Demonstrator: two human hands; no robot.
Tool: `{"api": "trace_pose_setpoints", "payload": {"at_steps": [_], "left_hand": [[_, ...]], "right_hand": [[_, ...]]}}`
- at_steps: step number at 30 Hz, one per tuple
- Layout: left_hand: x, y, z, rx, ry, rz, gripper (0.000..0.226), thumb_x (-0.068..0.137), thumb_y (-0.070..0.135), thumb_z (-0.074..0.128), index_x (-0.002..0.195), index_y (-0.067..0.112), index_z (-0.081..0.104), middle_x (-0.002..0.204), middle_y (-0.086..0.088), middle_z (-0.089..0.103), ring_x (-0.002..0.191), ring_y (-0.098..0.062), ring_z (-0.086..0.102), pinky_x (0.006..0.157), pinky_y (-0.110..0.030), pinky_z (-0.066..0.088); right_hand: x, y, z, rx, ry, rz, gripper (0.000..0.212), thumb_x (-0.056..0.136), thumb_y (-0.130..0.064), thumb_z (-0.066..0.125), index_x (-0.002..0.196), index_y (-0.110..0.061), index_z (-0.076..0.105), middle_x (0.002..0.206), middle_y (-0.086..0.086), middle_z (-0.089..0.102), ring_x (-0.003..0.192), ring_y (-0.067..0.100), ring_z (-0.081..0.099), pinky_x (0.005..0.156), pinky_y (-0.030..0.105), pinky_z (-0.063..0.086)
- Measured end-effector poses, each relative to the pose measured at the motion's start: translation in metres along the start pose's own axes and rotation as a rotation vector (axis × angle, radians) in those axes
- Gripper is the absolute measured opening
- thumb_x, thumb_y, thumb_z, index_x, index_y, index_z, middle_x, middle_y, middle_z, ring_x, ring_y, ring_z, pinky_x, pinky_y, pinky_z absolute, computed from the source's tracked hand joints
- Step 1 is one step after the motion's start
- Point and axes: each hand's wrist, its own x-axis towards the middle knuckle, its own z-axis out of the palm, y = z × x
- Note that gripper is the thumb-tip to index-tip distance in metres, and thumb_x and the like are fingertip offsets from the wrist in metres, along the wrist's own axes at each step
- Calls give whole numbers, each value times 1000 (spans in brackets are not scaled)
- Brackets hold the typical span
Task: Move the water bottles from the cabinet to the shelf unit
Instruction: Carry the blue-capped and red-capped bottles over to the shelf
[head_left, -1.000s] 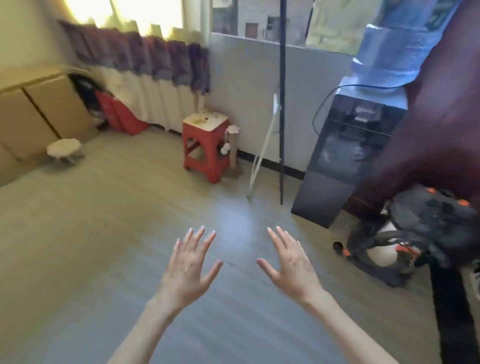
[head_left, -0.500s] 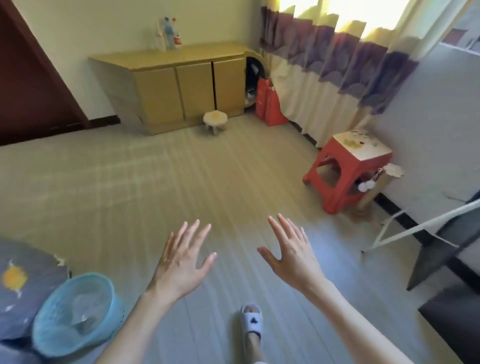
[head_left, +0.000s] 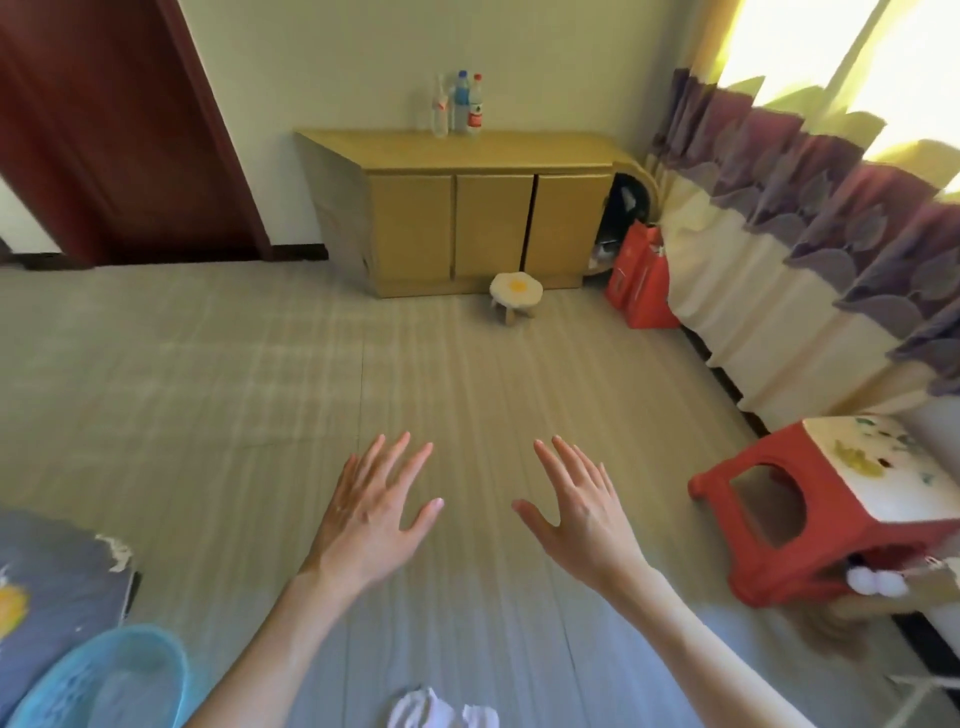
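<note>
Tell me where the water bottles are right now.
In the head view the water bottles stand upright in a tight group on top of the wooden cabinet against the far wall, above and behind the small flower-topped stool.

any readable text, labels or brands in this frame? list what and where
None legible.
Water bottles on the cabinet: red and blue labels, print too small and blurred to read.
Red bag beside the cabinet: faint marks, unreadable.
Red stool: top shows coloured stains or stickers, no lettering made out.
</note>
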Motion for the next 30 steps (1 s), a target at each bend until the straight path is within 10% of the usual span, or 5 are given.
{"api": "trace_pose_setpoints", "payload": {"at_steps": [30], "left_hand": [[709, -208, -19, -58, -10, -86, 94, 63, 82, -4, 141, 33, 12, 154, 3, 9, 141, -16, 0, 115, -36, 6]], "right_hand": [[761, 50, -30, 9, -20, -43, 71, 87, -56, 40, 144, -25, 13, 154, 1, 16, 142, 20, 10, 118, 42, 12]]}}
